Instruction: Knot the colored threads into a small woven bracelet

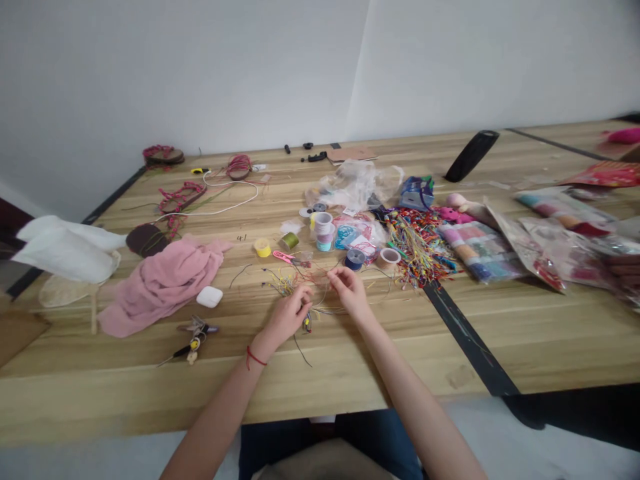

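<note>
My left hand (pixel 289 312), with a red string bracelet (pixel 257 357) on its wrist, hovers over a small heap of thin coloured cords (pixel 281 283). Its fingers are curled together, and what lies between them is too fine to make out. To its right, my right hand (pixel 350 291) pinches a thin cord at thumb and forefinger. Fine reddish strands (pixel 316 275) run between the two hands. Below the left hand lie cord ends with small red and yellow tips (pixel 307 324). Pink thread snips (pixel 284 257) rest just beyond the hands.
Thread spools stand beyond: yellow (pixel 262 247), olive (pixel 289 241), navy (pixel 355 259). A tangled pile of colourful cords (pixel 417 243) and bagged materials (pixel 483 250) lie right. At left are a pink cloth (pixel 167 283), a white case (pixel 209 297) and a keyring bundle (pixel 195 340). A black cylinder (pixel 471 156) stands farther back.
</note>
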Demonstrator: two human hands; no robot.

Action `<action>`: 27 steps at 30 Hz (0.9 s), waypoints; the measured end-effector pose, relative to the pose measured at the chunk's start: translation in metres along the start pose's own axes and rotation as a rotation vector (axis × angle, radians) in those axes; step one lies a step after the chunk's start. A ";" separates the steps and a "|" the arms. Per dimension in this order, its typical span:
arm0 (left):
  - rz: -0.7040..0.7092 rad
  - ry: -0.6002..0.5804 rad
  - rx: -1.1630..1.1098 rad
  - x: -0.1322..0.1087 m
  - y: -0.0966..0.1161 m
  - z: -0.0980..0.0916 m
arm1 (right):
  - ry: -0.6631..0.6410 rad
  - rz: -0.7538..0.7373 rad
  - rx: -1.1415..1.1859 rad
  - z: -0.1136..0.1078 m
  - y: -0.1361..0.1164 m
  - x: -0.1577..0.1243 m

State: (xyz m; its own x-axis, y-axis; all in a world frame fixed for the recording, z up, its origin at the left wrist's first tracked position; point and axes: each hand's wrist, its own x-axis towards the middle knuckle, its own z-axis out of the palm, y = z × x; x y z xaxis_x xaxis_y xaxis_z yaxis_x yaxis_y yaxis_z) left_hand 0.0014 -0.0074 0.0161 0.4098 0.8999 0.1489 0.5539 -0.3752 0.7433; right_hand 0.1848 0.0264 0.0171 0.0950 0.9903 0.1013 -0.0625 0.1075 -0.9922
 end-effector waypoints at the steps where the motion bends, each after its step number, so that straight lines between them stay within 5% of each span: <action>1: -0.001 -0.005 0.001 0.000 0.001 0.000 | 0.007 -0.004 0.015 0.001 0.000 0.000; 20: -0.017 0.019 0.022 -0.004 0.001 0.003 | -0.006 0.135 0.160 0.004 -0.005 -0.005; 27: 0.021 0.128 -0.012 -0.006 0.003 0.004 | -0.094 0.149 0.179 0.008 -0.006 -0.009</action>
State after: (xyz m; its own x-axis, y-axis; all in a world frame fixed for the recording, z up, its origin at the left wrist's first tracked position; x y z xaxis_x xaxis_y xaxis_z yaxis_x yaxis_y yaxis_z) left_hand 0.0036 -0.0147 0.0154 0.3251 0.9132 0.2457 0.5371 -0.3921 0.7468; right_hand 0.1769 0.0179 0.0227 -0.0211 0.9993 -0.0310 -0.2445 -0.0352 -0.9690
